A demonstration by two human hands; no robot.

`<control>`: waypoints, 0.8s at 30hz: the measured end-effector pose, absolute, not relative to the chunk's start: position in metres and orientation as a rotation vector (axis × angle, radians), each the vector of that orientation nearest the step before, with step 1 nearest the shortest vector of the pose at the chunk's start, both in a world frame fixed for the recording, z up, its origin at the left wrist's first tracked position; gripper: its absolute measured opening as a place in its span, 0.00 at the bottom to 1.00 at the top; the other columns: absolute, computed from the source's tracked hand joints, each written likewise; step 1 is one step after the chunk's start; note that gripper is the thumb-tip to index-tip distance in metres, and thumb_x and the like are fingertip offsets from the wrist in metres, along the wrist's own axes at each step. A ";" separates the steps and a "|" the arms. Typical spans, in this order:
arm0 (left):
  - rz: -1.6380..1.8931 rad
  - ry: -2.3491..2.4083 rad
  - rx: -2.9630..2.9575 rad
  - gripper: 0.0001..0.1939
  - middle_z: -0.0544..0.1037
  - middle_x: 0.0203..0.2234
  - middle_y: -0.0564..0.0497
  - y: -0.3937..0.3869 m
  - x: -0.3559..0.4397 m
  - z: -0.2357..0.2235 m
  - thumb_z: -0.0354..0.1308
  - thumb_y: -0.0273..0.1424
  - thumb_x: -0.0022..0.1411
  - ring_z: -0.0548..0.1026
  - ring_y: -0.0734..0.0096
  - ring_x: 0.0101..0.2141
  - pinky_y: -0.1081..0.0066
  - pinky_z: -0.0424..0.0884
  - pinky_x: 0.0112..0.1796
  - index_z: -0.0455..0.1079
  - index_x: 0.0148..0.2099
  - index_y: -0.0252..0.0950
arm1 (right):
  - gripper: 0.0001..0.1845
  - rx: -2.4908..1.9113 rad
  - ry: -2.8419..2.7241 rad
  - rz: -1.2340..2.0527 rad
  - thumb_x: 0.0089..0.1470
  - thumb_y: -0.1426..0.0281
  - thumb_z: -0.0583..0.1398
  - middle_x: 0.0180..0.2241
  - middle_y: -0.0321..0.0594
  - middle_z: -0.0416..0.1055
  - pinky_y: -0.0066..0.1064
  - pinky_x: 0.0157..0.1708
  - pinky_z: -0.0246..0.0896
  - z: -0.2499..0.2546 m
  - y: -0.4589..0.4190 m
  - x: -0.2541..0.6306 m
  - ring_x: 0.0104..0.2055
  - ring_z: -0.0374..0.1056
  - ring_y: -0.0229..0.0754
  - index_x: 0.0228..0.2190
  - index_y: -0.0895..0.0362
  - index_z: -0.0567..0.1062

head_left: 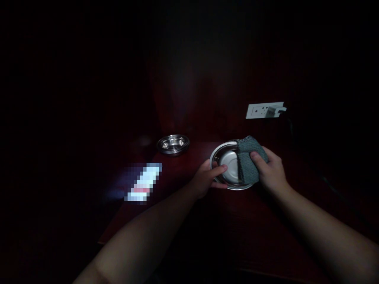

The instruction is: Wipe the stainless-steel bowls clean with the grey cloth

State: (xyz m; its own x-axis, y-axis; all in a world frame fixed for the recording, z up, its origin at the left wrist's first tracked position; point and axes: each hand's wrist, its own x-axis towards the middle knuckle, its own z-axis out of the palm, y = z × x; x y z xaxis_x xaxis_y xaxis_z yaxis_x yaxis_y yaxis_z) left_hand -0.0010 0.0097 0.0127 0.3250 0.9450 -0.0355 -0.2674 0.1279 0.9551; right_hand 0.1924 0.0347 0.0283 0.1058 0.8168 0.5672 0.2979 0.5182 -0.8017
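Observation:
The scene is very dark. My left hand [209, 177] grips the left rim of a shiny steel plate [226, 163], thumb lying over its edge. My right hand [271, 169] is closed on a grey-green knitted cloth [247, 159], which drapes over the plate's right side and touches its inner surface. The plate is tilted toward me, just above a dark reddish wooden table [189, 185].
A second steel bowl [173, 144] sits on the table to the left, behind my left hand. A lit, blurred rectangular object [144, 182] lies farther left. A white wall socket [263, 110] with a plug and dark cable is on the wall at right.

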 end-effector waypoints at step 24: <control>1.116 0.859 1.225 0.29 0.69 0.39 0.44 0.011 -0.001 0.016 0.66 0.38 0.47 0.75 0.58 0.35 0.64 0.75 0.27 0.62 0.50 0.36 | 0.18 -1.004 -1.503 0.581 0.52 0.52 0.57 0.28 0.39 0.70 0.36 0.29 0.63 0.023 0.036 0.195 0.29 0.66 0.45 0.32 0.54 0.74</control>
